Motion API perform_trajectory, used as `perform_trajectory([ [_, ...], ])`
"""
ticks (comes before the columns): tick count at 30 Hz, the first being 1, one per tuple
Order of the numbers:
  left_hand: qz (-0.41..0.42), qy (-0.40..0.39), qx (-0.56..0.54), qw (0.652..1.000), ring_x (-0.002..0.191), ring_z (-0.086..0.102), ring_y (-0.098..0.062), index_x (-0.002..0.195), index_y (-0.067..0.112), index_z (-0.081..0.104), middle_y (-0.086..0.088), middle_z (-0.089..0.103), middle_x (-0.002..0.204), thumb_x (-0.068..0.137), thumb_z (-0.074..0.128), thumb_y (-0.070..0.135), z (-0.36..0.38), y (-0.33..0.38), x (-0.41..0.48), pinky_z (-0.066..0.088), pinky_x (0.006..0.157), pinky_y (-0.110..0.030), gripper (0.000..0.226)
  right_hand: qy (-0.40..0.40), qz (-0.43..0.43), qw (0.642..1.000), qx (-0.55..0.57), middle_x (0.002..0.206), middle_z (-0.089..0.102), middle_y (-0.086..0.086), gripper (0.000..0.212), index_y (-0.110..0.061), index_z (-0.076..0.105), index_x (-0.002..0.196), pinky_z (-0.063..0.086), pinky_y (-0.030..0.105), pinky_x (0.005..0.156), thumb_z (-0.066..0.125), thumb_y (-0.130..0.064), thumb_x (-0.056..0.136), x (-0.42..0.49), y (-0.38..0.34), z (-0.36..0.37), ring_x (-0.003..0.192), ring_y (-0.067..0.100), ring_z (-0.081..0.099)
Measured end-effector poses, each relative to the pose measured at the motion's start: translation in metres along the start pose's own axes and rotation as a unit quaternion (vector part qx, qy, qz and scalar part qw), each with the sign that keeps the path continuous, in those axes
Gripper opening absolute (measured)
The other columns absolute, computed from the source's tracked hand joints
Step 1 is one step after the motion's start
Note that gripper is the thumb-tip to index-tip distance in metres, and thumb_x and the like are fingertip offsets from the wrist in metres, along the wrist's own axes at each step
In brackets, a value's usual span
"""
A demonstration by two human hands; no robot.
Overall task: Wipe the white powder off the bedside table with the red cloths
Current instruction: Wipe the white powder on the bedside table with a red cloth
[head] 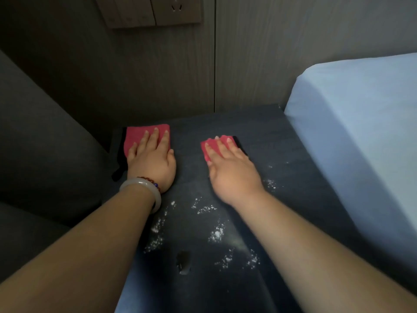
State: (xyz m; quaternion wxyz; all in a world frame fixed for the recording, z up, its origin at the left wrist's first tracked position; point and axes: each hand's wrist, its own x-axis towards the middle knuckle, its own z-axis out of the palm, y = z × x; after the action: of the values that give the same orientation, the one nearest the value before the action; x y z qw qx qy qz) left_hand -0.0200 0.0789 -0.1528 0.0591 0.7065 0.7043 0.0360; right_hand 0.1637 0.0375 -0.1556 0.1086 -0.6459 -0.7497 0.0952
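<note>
Left hand [151,163], right hand [232,175], fingers [154,141] spread flat, left cloth [135,134] square, right cloth [212,144] skewed

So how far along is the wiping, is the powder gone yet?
Done: the far strip of the bedside table looks powder-free. In hand: the left hand presses flat on the left red cloth, the right hand on the right red cloth. Left: white powder lies scattered over the table's near half.

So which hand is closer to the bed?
The right hand, flat on a red cloth, lies nearer the bed. The left hand presses the other cloth at the opposite edge of the bedside table.
</note>
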Motion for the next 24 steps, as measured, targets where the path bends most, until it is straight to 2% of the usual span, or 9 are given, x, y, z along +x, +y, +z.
perform_trajectory([
  [2,0.002,0.001,0.0,1.0,0.15,0.001,-0.019,0.155,0.026,0.013,0.0,0.007,0.164,0.101,0.023,0.038,0.0,0.001,0.0,0.002,0.119,-0.042,0.056,0.002,0.017,0.999,-0.047,0.163,0.011,0.003,0.057,-0.021,0.015,0.155,0.003,0.035,0.121,0.018,-0.026,0.099,0.01,0.037,-0.005,0.15,0.023,0.003],
  [6,0.004,0.007,0.002,1.0,0.15,0.001,-0.02,0.155,0.025,0.014,0.0,0.007,0.164,0.101,0.024,0.038,0.002,-0.001,0.001,0.003,0.119,-0.043,0.056,0.016,0.212,0.977,-0.007,0.163,0.007,0.003,0.055,-0.02,0.012,0.155,0.001,0.036,0.121,0.014,-0.028,0.101,0.021,0.102,-0.026,0.15,0.023,0.002],
  [8,0.004,0.007,0.004,1.0,0.15,0.001,-0.02,0.155,0.026,0.013,0.0,0.007,0.164,0.101,0.024,0.037,0.003,-0.002,0.0,0.003,0.119,-0.043,0.056,0.025,0.179,0.983,-0.02,0.162,0.012,0.01,0.067,-0.013,0.014,0.154,0.001,0.038,0.122,0.002,-0.028,0.09,0.015,0.074,-0.018,0.149,0.028,0.006],
  [10,0.004,0.005,0.003,1.0,0.15,0.001,-0.019,0.155,0.026,0.013,0.0,0.007,0.164,0.101,0.023,0.037,0.003,-0.001,0.0,0.002,0.119,-0.043,0.056,0.026,0.071,0.997,-0.006,0.159,0.022,0.014,0.077,-0.011,0.024,0.152,0.004,0.039,0.122,0.001,-0.029,0.082,0.0,0.027,-0.005,0.148,0.031,0.013],
  [13,0.014,0.016,-0.001,1.0,0.149,0.002,-0.017,0.154,0.026,0.018,0.002,0.009,0.163,0.102,0.024,0.034,0.002,0.001,-0.001,0.002,0.119,-0.043,0.053,0.013,0.006,1.0,0.027,0.16,0.024,0.002,0.057,-0.024,0.033,0.15,0.011,0.033,0.121,0.021,-0.031,0.094,-0.02,0.0,-0.002,0.149,0.022,0.013],
  [17,0.024,0.037,-0.002,0.999,0.148,0.011,-0.02,0.152,0.022,0.029,0.001,0.02,0.161,0.103,0.027,0.031,0.0,0.006,-0.008,0.003,0.119,-0.041,0.05,0.008,0.099,0.995,-0.005,0.162,0.014,-0.001,0.053,-0.026,0.024,0.153,0.011,0.035,0.121,0.03,-0.026,0.1,-0.01,0.064,-0.015,0.15,0.021,0.007],
  [20,0.021,-0.009,0.0,1.0,0.149,0.006,-0.022,0.154,0.019,0.021,-0.002,0.012,0.163,0.103,0.028,0.033,-0.005,0.01,-0.007,0.004,0.12,-0.041,0.053,0.017,0.18,0.983,-0.006,0.163,0.011,0.001,0.053,-0.024,0.02,0.153,0.011,0.04,0.121,0.024,-0.028,0.101,-0.008,0.09,-0.018,0.15,0.022,0.004],
  [22,0.011,-0.046,0.011,0.999,0.149,-0.002,-0.023,0.155,0.02,0.014,-0.003,0.002,0.164,0.102,0.028,0.037,-0.006,0.016,-0.008,-0.001,0.12,-0.042,0.057,0.012,0.168,0.986,-0.005,0.163,0.012,0.004,0.059,-0.022,0.018,0.154,0.007,0.039,0.121,0.013,-0.031,0.096,-0.013,0.074,-0.013,0.15,0.025,0.004],
  [24,-0.013,-0.077,0.015,0.997,0.149,-0.011,-0.024,0.155,0.022,0.007,-0.005,-0.008,0.163,0.101,0.025,0.042,-0.005,0.028,-0.01,-0.007,0.119,-0.044,0.061,-0.004,0.102,0.995,0.01,0.162,0.016,0.007,0.076,-0.02,0.021,0.154,0.007,0.038,0.121,0.0,-0.034,0.082,-0.026,0.042,-0.011,0.149,0.029,0.007],
])
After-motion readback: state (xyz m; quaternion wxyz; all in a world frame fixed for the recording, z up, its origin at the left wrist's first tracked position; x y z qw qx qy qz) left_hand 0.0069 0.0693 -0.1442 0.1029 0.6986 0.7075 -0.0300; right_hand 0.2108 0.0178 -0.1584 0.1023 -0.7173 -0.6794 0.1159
